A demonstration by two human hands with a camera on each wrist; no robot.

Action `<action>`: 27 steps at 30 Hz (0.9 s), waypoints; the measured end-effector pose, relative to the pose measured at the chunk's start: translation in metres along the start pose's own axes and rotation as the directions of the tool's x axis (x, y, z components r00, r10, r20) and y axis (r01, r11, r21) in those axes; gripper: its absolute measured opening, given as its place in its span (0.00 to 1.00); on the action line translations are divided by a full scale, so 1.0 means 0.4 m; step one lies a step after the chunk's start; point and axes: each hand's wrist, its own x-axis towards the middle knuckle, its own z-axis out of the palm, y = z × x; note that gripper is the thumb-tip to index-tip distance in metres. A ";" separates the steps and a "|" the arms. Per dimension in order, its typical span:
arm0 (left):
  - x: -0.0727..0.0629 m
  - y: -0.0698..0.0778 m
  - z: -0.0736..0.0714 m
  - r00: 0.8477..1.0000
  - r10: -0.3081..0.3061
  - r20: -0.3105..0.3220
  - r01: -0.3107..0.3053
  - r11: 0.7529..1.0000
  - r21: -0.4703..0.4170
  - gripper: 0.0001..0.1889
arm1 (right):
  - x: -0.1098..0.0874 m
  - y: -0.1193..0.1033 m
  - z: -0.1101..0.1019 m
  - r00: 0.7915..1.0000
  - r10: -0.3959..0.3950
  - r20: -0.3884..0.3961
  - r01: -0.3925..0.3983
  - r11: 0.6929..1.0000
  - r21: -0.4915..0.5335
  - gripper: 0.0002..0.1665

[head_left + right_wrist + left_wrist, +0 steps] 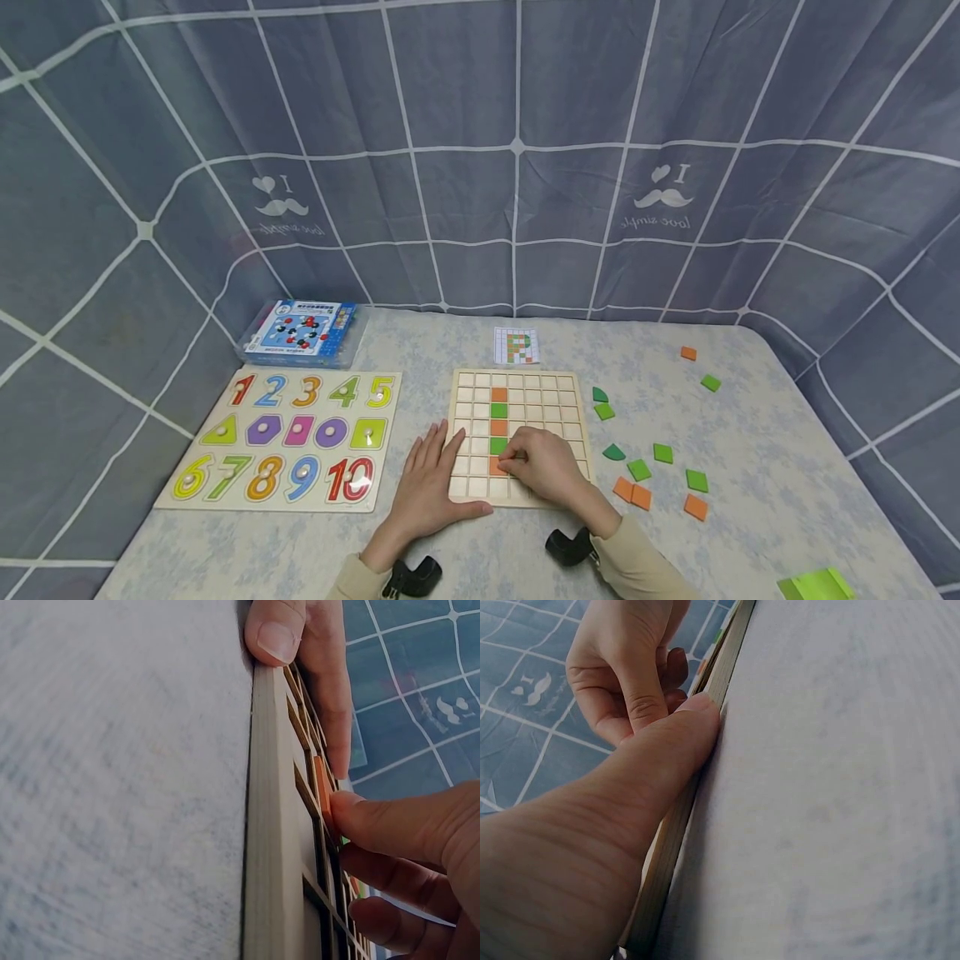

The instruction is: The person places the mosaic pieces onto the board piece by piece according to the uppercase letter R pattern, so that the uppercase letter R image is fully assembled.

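A wooden grid board lies in front of me, with a column of alternating orange and green square tiles in its cells. At the lowest tile of that column, an orange square tile, my right hand has its thumb and fingertips. In the right wrist view the thumb touches the edge of this orange tile, which sits slightly raised in its cell. My left hand rests on the board's left side with fingers extended, its thumb against the front edge.
Beyond the board lies a pattern card. Loose green tiles and orange tiles are scattered to the right, along with dark green rounded pieces. A number puzzle and a boxed set occupy the left; a green holder stands front right.
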 end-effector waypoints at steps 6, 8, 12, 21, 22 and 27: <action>0.000 0.000 0.001 1.000 0.008 -0.008 -0.008 1.000 0.004 0.58 | 0.000 -0.002 -0.005 0.999 0.020 0.029 -0.020 1.000 0.002 0.04; 0.000 0.000 0.001 1.000 0.011 -0.012 -0.011 1.000 0.005 0.58 | -0.001 -0.001 -0.004 1.000 0.013 0.025 -0.013 1.000 -0.004 0.04; -0.001 -0.001 0.000 1.000 0.015 -0.017 -0.015 1.000 0.005 0.58 | -0.003 0.001 -0.003 1.000 0.000 0.023 0.001 1.000 -0.012 0.03; 0.001 0.000 0.003 1.000 0.006 -0.013 -0.006 1.000 0.011 0.58 | -0.015 0.018 -0.024 0.998 0.062 0.010 -0.062 0.997 0.052 0.02; 0.001 0.000 0.003 1.000 0.004 -0.010 -0.004 1.000 0.011 0.58 | -0.017 0.022 -0.030 0.998 0.066 -0.009 -0.066 0.996 0.059 0.02; 0.000 -0.001 0.002 1.000 -0.001 -0.008 0.001 1.000 0.005 0.59 | -0.030 0.052 -0.072 0.989 0.110 -0.103 -0.102 0.992 0.079 0.04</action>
